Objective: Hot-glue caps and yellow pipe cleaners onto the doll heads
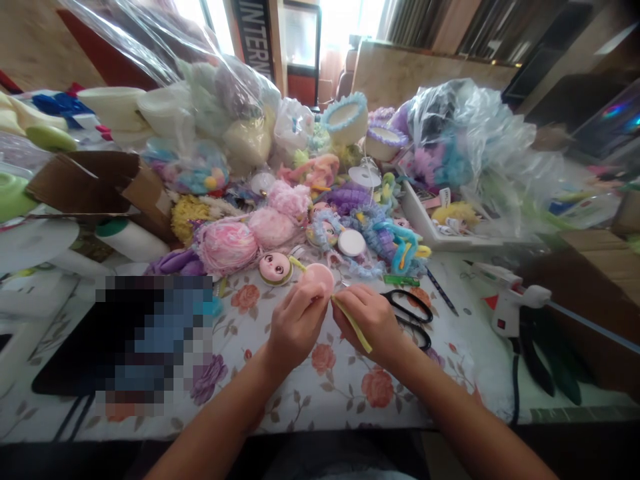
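Note:
My left hand (299, 320) is closed around a pink round piece (319, 273), gripping it by its lower edge. Pinched in my right hand (367, 319) is a thin yellow-green strip (359, 330), whose loose end hangs down across the fingers. Both hands are close together above the flowered tablecloth, and where the strip meets the pink piece is partly hidden by the fingers. Just beyond my left hand lies a round doll face (275, 268) with large eyes. Black-handled scissors (411, 308) rest beside my right hand.
Pink yarn balls (227, 245), a white round disc (351, 243) and fluffy blue yarn (373, 230) crowd the middle. A glue gun (515, 300) and a pen (443, 292) lie right. A white tray (435, 241), cardboard box (95, 183) and plastic bags (465, 120) stand farther back.

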{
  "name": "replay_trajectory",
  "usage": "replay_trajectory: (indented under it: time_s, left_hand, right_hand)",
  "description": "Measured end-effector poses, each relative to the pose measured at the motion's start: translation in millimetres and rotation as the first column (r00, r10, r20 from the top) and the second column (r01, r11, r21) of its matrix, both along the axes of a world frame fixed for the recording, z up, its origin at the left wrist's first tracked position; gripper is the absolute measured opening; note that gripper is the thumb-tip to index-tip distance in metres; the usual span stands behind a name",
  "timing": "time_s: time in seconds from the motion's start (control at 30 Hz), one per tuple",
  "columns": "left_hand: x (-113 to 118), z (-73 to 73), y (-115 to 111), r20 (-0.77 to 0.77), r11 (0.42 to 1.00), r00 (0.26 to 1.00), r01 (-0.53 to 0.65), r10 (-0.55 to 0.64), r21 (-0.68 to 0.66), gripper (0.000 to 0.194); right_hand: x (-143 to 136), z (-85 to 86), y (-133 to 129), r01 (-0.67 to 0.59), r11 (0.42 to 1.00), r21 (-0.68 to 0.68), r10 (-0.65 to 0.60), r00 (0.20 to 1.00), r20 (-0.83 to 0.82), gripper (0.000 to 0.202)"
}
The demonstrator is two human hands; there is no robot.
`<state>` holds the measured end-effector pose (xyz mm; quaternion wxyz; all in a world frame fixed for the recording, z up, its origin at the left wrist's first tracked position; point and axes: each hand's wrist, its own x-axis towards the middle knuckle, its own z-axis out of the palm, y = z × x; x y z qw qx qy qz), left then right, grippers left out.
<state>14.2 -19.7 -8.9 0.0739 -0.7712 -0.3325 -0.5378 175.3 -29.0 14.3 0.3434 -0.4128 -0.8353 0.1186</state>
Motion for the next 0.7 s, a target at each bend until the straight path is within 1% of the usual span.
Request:
replay_trajectory:
  time_s: [0.03, 0.07, 0.1, 0.13, 0.17, 0.2, 0.23, 0.27, 0.3, 0.33, 0.37, 0.4, 0.43, 0.47, 0.5, 0.53, 0.57, 0.6, 0.63, 0.67, 0.7]
  left_hand:
    - [-0.4, -1.6, -0.3, 0.001, 1.000, 1.000, 0.007, -0.007, 0.010, 0.022]
    - [-1.0, -3.7, -0.5, -0.002, 1.000, 1.000, 0.011, -0.011, 0.024, 0.025]
    - [-1.8, -6.0, -0.7, -0.006, 0.999, 1.000, 0.013, -0.013, 0.037, 0.028]
    - [-2.7, -8.3, -0.9, -0.005, 0.999, 1.000, 0.015, -0.014, 0.045, 0.030]
    - [-3.7, -10.5, -1.1, 0.006, 0.999, 1.000, 0.016, -0.016, 0.047, 0.031]
    - [-4.5, -12.1, -1.2, 0.025, 0.999, 1.000, 0.014, -0.015, 0.047, 0.032]
    - [-5.2, -13.1, -1.3, 0.037, 0.999, 0.999, 0.008, -0.010, 0.052, 0.032]
    - [-5.6, -13.4, -1.1, 0.038, 0.998, 0.999, -0.007, 0.004, 0.061, 0.031]
    - [-6.0, -13.0, -0.8, 0.032, 0.997, 0.999, -0.029, 0.027, 0.070, 0.029]
    - [-6.1, -12.0, -0.2, 0.016, 0.996, 0.998, -0.056, 0.055, 0.074, 0.027]
    - [-6.1, -10.5, 0.5, -0.005, 0.995, 0.997, -0.080, 0.081, 0.067, 0.024]
    - [-6.0, -8.7, 1.2, -0.022, 0.994, 0.995, -0.094, 0.095, 0.052, 0.021]
    - [-5.8, -6.8, 1.9, -0.031, 0.995, 0.995, -0.099, 0.100, 0.031, 0.019]
    - [-5.5, -4.9, 2.4, -0.033, 0.995, 0.995, -0.095, 0.096, 0.012, 0.016]
    - [-5.1, -3.2, 2.7, -0.036, 0.996, 0.996, -0.087, 0.087, 0.002, 0.015]
    - [-4.6, -1.7, 2.8, -0.041, 0.997, 0.996, -0.078, 0.078, 0.000, 0.013]
    - [-4.1, -0.4, 2.6, -0.043, 0.998, 0.997, -0.069, 0.069, 0.002, 0.012]
    - [-3.6, 0.6, 2.3, -0.042, 0.998, 0.997, -0.063, 0.063, 0.003, 0.012]
    - [-3.1, 1.2, 2.1, -0.043, 0.998, 0.997, -0.057, 0.057, 0.003, 0.012]
    - [-2.7, 1.5, 1.8, -0.046, 0.999, 0.998, -0.051, 0.051, 0.003, 0.012]
    - [-2.4, 1.6, 1.7, -0.051, 0.999, 0.998, -0.047, 0.047, 0.003, 0.013]
  right_hand:
    - [-3.8, -0.4, -0.8, 0.034, 0.993, -0.113, -0.048, 0.991, -0.125, 0.022]
    - [-8.5, -0.8, -1.6, 0.047, 0.961, -0.272, -0.125, 0.952, -0.280, 0.022]
    - [-13.7, -1.1, -2.1, 0.003, 0.890, -0.456, -0.228, 0.870, -0.438, 0.022]
    - [-19.0, -1.4, -2.3, -0.115, 0.772, -0.625, -0.345, 0.750, -0.565, 0.022]
    - [-24.0, -1.5, -2.3, -0.287, 0.624, -0.727, -0.464, 0.612, -0.640, 0.022]
    - [-28.3, -1.4, -2.3, -0.466, 0.480, -0.743, -0.567, 0.482, -0.668, 0.021]
    - [-31.7, -1.2, -2.3, -0.608, 0.371, -0.702, -0.644, 0.377, -0.666, 0.020]
    - [-33.9, -0.8, -2.7, -0.690, 0.311, -0.654, -0.693, 0.306, -0.653, 0.020]
    - [-34.8, -0.2, -3.5, -0.719, 0.289, -0.632, -0.714, 0.278, -0.643, 0.019]
    - [-34.3, 0.5, -4.9, -0.702, 0.302, -0.645, -0.712, 0.284, -0.642, 0.020]
    - [-32.5, 1.2, -6.7, -0.639, 0.344, -0.688, -0.685, 0.330, -0.649, 0.022]
    - [-29.6, 1.9, -8.8, -0.531, 0.414, -0.739, -0.630, 0.419, -0.654, 0.024]
    - [-25.7, 2.5, -10.8, -0.379, 0.522, -0.764, -0.550, 0.535, -0.641, 0.026]
    - [-21.3, 2.9, -12.5, -0.206, 0.657, -0.725, -0.452, 0.662, -0.598, 0.026]
    - [-16.6, 3.0, -13.7, -0.045, 0.795, -0.605, -0.351, 0.780, -0.518, 0.023]
    - [-11.9, 2.7, -14.0, 0.077, 0.903, -0.423, -0.266, 0.873, -0.409, 0.018]
    - [-7.8, 2.1, -13.5, 0.142, 0.964, -0.226, -0.204, 0.937, -0.282, 0.013]
    - [-4.3, 1.2, -12.2, 0.158, 0.986, -0.055, -0.165, 0.973, -0.160, 0.012]
    - [-1.7, 0.2, -10.5, 0.145, 0.987, 0.070, -0.142, 0.989, -0.052, 0.014]
    - [-0.1, -0.7, -8.6, 0.124, 0.982, 0.145, -0.130, 0.991, 0.034, 0.016]
    - [0.6, -1.4, -6.9, 0.107, 0.978, 0.180, -0.125, 0.988, 0.090, 0.018]
